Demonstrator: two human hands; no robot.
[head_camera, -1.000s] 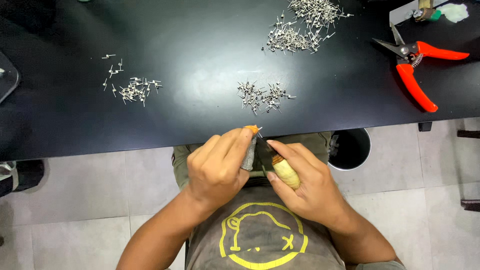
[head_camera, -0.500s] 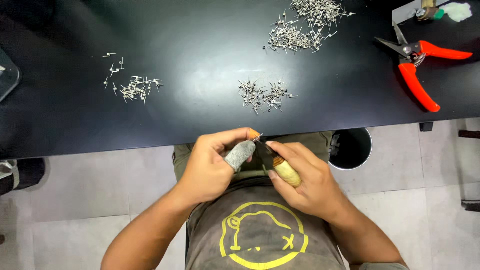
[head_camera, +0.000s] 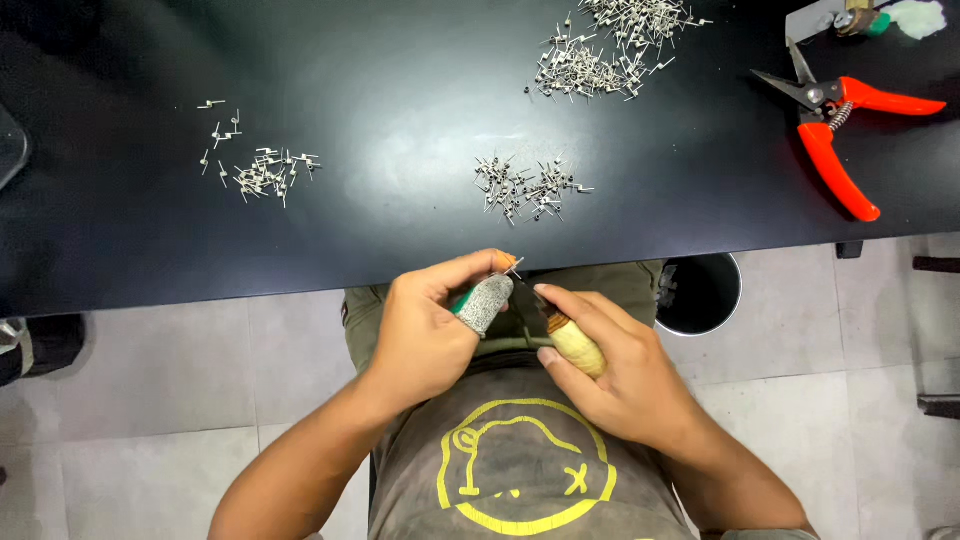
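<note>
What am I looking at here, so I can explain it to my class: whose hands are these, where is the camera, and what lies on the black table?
The camera sits on the person's head and looks straight down, so you see their own two bare hands above their lap. The left hand wears a grey woven thumb guard and pinches a small metal pin at the fingertips. The right hand grips a small knife with a pale wooden handle, its blade pointing up towards the pin. On the black table lie three heaps of small metal pins: one on the left, one in the middle and the biggest at the top. At the right lie red-handled cutting shears. A round dark bin stands on the floor.
</note>
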